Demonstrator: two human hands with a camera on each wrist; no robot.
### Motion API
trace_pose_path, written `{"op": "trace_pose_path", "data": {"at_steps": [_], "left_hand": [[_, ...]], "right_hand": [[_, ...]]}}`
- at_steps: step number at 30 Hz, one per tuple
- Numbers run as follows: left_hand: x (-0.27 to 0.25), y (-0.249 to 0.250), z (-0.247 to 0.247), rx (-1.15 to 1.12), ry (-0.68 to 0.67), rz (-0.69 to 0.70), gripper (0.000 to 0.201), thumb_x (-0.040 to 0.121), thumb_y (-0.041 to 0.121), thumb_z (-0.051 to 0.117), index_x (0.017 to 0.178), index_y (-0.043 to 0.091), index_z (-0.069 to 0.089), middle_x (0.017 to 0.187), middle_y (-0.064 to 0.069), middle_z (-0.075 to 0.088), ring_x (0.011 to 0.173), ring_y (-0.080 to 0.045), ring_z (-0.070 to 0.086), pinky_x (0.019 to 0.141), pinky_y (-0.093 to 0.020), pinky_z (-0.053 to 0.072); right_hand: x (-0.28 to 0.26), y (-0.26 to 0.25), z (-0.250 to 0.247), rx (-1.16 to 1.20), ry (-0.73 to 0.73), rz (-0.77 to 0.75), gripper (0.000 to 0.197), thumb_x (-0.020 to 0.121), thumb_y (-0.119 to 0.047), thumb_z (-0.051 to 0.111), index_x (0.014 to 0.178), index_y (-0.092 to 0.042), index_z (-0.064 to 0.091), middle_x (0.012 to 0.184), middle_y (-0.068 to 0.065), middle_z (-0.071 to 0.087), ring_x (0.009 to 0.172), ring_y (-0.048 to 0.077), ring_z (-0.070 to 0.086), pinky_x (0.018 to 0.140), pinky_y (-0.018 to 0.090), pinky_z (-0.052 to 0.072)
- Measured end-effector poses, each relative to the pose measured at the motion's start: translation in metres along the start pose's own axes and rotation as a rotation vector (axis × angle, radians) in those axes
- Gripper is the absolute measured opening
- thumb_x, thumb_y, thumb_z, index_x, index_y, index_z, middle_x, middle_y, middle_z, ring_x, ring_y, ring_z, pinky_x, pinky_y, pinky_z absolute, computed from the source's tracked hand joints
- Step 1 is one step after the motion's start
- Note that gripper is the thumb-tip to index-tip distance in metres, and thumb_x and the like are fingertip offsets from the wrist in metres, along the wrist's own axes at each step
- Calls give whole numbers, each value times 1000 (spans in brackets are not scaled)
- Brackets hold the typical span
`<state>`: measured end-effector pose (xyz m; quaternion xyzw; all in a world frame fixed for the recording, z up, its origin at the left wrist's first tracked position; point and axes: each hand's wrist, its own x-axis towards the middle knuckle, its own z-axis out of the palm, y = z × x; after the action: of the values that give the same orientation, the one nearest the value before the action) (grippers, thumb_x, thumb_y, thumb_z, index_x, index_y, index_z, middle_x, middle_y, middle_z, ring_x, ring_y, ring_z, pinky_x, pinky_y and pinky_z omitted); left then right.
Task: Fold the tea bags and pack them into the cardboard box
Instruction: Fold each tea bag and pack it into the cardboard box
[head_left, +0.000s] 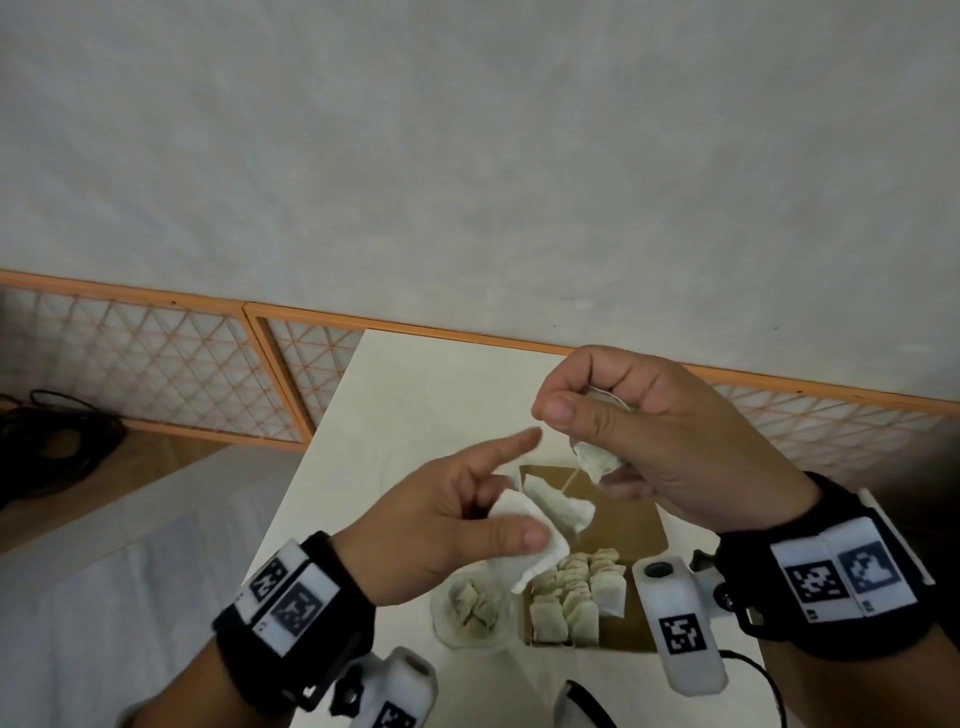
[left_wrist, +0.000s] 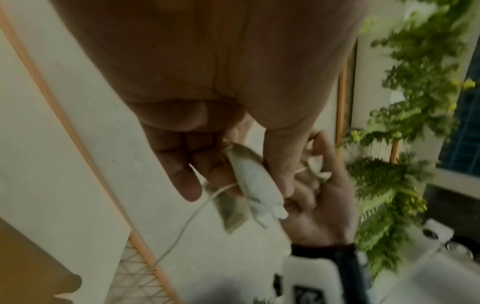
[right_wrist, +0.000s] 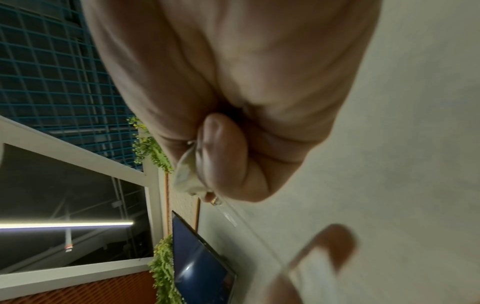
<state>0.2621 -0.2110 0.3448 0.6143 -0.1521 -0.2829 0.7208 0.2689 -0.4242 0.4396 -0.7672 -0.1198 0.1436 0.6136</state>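
Above the table, my left hand (head_left: 467, 514) pinches a white tea bag (head_left: 532, 556) under its thumb, with the index finger stretched out. A second pale bag (head_left: 561, 506) hangs just beside it. My right hand (head_left: 623, 431) is curled round another tea bag (head_left: 597, 460) and pinches its top between thumb and forefinger. A thin string (head_left: 569, 480) runs between the two hands. The left wrist view has the white bag (left_wrist: 254, 185) and a trailing string (left_wrist: 187, 222). The right wrist view has the gripped bag (right_wrist: 187, 174). Below the hands lies the open cardboard box (head_left: 634, 525), holding several folded bags (head_left: 576, 597).
A clear cup (head_left: 472, 608) with several tea bags stands left of the box on the white table (head_left: 415, 395). Orange-framed lattice panels (head_left: 156, 358) line the wall behind. Black cables (head_left: 52, 431) lie on the floor at the left.
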Motion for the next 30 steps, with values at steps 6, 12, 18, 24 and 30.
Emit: {"op": "trace_pose_path", "data": {"at_steps": [6, 12, 18, 24, 30], "left_hand": [[4, 1, 7, 163, 51, 109, 15, 93, 12, 75, 108, 11, 78, 105, -13, 77, 97, -26, 72, 94, -44, 56], [3, -2, 8, 27, -59, 58, 81, 85, 8, 83, 151, 39, 46, 90, -29, 59, 83, -33, 58, 83, -43, 49], [9, 4, 17, 36, -153, 45, 50, 90, -5, 74, 132, 19, 60, 90, -10, 68, 81, -20, 64, 81, -31, 51], [12, 4, 23, 34, -149, 139, 35, 93, -2, 71, 115, 24, 69, 131, -23, 68, 122, -41, 64, 105, -53, 51], [16, 1, 27, 34, -196, 98, 47, 93, -1, 72, 135, 16, 63, 95, -36, 63, 82, -38, 58, 83, -46, 48]], "right_hand": [[-1, -10, -2, 19, 1, -62, 11, 92, -26, 70, 88, -16, 72, 72, -10, 56, 51, 10, 30, 42, 21, 30], [-2, -2, -6, 105, -7, -51, 12, 92, -24, 69, 90, -12, 70, 70, -11, 58, 49, 6, 39, 41, 20, 29], [-3, -2, -2, 157, -70, -52, 17, 87, -28, 70, 92, -11, 70, 74, -11, 61, 44, 9, 35, 41, 21, 30], [-2, 1, -2, 212, -86, -45, 18, 90, -23, 68, 95, -6, 66, 67, -15, 60, 41, 9, 35, 43, 23, 26], [-2, 5, -6, 275, -105, -50, 15, 95, -20, 68, 96, -6, 66, 67, -12, 59, 42, 9, 33, 42, 19, 30]]}}
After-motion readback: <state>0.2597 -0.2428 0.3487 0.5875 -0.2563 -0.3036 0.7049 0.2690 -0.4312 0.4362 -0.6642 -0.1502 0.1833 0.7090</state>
